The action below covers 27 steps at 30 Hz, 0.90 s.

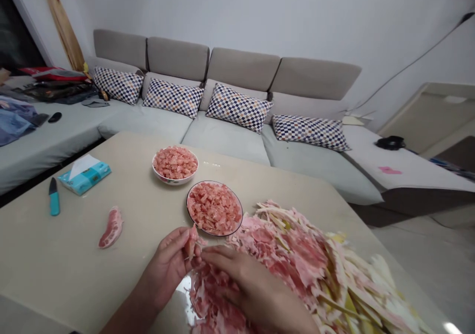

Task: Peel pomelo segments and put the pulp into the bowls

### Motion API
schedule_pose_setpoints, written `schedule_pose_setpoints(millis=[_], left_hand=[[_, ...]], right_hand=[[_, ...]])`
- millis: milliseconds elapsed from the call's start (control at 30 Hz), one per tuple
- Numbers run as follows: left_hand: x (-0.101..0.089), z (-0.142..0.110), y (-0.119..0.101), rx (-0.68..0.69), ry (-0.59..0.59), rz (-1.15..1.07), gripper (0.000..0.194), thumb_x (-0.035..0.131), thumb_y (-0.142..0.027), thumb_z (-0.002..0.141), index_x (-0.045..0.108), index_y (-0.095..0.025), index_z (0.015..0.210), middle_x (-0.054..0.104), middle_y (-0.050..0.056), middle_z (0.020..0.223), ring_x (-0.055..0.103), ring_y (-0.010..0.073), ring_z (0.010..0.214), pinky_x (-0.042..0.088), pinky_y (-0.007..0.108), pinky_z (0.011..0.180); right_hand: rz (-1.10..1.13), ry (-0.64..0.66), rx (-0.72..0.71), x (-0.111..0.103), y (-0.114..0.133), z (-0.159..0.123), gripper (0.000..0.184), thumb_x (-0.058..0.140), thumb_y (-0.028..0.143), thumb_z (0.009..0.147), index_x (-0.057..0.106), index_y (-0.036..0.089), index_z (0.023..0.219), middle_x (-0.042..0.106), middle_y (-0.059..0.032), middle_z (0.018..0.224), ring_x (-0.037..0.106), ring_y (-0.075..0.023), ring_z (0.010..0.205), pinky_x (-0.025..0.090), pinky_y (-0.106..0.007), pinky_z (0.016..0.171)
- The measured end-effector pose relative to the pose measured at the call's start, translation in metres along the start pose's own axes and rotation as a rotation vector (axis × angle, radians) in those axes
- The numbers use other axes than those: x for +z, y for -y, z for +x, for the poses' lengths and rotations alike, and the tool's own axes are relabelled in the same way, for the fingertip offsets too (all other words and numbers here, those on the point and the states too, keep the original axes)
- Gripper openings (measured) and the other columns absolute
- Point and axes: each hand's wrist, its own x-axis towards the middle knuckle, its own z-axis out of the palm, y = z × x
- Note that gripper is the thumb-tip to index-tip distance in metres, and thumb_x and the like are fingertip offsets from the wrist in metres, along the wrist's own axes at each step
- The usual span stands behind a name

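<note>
My left hand (168, 262) pinches a piece of peeled pink pomelo flesh (191, 242) between thumb and fingers. Right up against it, my right hand (245, 279) has its fingertips bent in at the piece; its thumb and whatever it grips are hidden. Just beyond both hands is a dark-rimmed plate (187, 210) heaped with pomelo pulp (214, 208). Under and beside my right hand spreads a large pile of membranes and peel (289, 255). An unpeeled pomelo segment (111, 227) lies on the table to the left.
A bowl (174, 180) full of pulp stands farther back on the table (129, 175). Left of it are a blue tissue pack (87, 175) and a knife with a teal handle (54, 200). A sofa (226, 136) with checked cushions runs behind the table.
</note>
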Motion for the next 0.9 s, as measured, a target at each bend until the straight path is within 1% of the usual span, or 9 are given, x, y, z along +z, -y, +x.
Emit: schedule_pose_setpoints(millis=[67, 167, 233, 333, 433, 533, 733, 833, 900], left_hand=[[0.000, 0.000, 0.000, 0.001, -0.001, 0.007, 0.010, 0.067, -0.022, 0.084, 0.065, -0.014, 0.079, 0.055, 0.000, 0.073, 0.056, 0.0102, 0.069, 0.048, 0.022, 0.069], [0.002, -0.001, 0.002, 0.019, 0.010, 0.051, 0.011, 0.069, -0.024, 0.082, 0.065, -0.015, 0.079, 0.055, -0.001, 0.069, 0.053, 0.0096, 0.064, 0.047, 0.023, 0.068], [0.002, -0.002, 0.004, 0.056, 0.003, 0.143, 0.013, 0.070, -0.028, 0.081, 0.066, -0.015, 0.080, 0.055, -0.001, 0.065, 0.051, 0.0097, 0.062, 0.045, 0.022, 0.067], [0.003, -0.003, 0.005, 0.149, -0.012, 0.332, 0.016, 0.069, -0.031, 0.081, 0.067, -0.015, 0.078, 0.055, -0.001, 0.064, 0.049, 0.0103, 0.063, 0.043, 0.022, 0.066], [0.004, -0.002, 0.004, 0.228, -0.024, 0.455, 0.015, 0.070, -0.030, 0.080, 0.068, -0.016, 0.075, 0.056, -0.001, 0.073, 0.050, 0.0114, 0.068, 0.042, 0.023, 0.067], [0.004, -0.003, 0.004, 0.261, -0.018, 0.508, 0.014, 0.070, -0.030, 0.079, 0.069, -0.016, 0.075, 0.058, 0.001, 0.082, 0.053, 0.0144, 0.077, 0.042, 0.024, 0.072], [0.001, -0.001, 0.006, 0.130, 0.043, 0.326, 0.017, 0.069, -0.029, 0.081, 0.067, -0.015, 0.073, 0.056, 0.000, 0.074, 0.050, 0.0122, 0.071, 0.041, 0.023, 0.071], [-0.004, 0.004, 0.006, 0.058, 0.015, 0.166, 0.014, 0.070, -0.028, 0.081, 0.067, -0.014, 0.078, 0.057, 0.000, 0.074, 0.050, 0.0105, 0.069, 0.042, 0.023, 0.072], [-0.008, 0.008, 0.005, 0.064, -0.020, 0.117, 0.014, 0.070, -0.027, 0.081, 0.068, -0.014, 0.079, 0.058, 0.001, 0.075, 0.051, 0.0100, 0.070, 0.042, 0.022, 0.074]], right_hand=[[0.002, 0.007, 0.022, -0.004, 0.003, -0.003, 0.045, 0.064, 0.008, 0.077, 0.068, 0.028, 0.117, 0.076, -0.0028, 0.093, 0.070, -0.0187, 0.078, 0.052, -0.026, 0.071], [0.062, -0.010, 0.092, -0.006, 0.007, -0.003, 0.015, 0.065, 0.017, 0.083, 0.076, 0.025, 0.090, 0.073, 0.0017, 0.068, 0.065, -0.0141, 0.058, 0.048, -0.022, 0.057], [0.103, -0.106, 0.105, -0.003, 0.009, 0.000, 0.010, 0.069, 0.023, 0.082, 0.075, 0.024, 0.090, 0.073, 0.0008, 0.075, 0.064, -0.0142, 0.063, 0.049, -0.023, 0.060], [0.153, -0.273, 0.113, 0.004, 0.008, 0.008, 0.024, 0.071, 0.024, 0.080, 0.069, 0.024, 0.104, 0.071, -0.0023, 0.096, 0.063, -0.0145, 0.072, 0.050, -0.025, 0.067], [0.215, -0.382, 0.115, 0.013, 0.007, 0.017, 0.015, 0.069, 0.025, 0.082, 0.068, 0.021, 0.097, 0.068, -0.0025, 0.090, 0.060, -0.0137, 0.068, 0.049, -0.025, 0.064], [0.256, -0.443, 0.081, 0.021, 0.009, 0.023, 0.008, 0.068, 0.025, 0.083, 0.069, 0.020, 0.089, 0.067, -0.0032, 0.085, 0.061, -0.0165, 0.076, 0.049, -0.027, 0.069], [0.329, -0.471, 0.118, 0.025, 0.009, 0.025, 0.014, 0.063, 0.028, 0.087, 0.069, 0.018, 0.080, 0.069, -0.0039, 0.078, 0.064, -0.0177, 0.074, 0.049, -0.028, 0.068], [0.359, -0.516, 0.193, 0.019, -0.005, 0.027, 0.020, 0.061, 0.034, 0.088, 0.069, 0.017, 0.084, 0.071, -0.0056, 0.079, 0.065, -0.0190, 0.073, 0.051, -0.029, 0.067], [0.321, -0.538, 0.202, 0.013, -0.022, 0.034, 0.020, 0.060, 0.033, 0.088, 0.070, 0.017, 0.093, 0.072, -0.0083, 0.092, 0.067, -0.0212, 0.084, 0.052, -0.032, 0.075]])
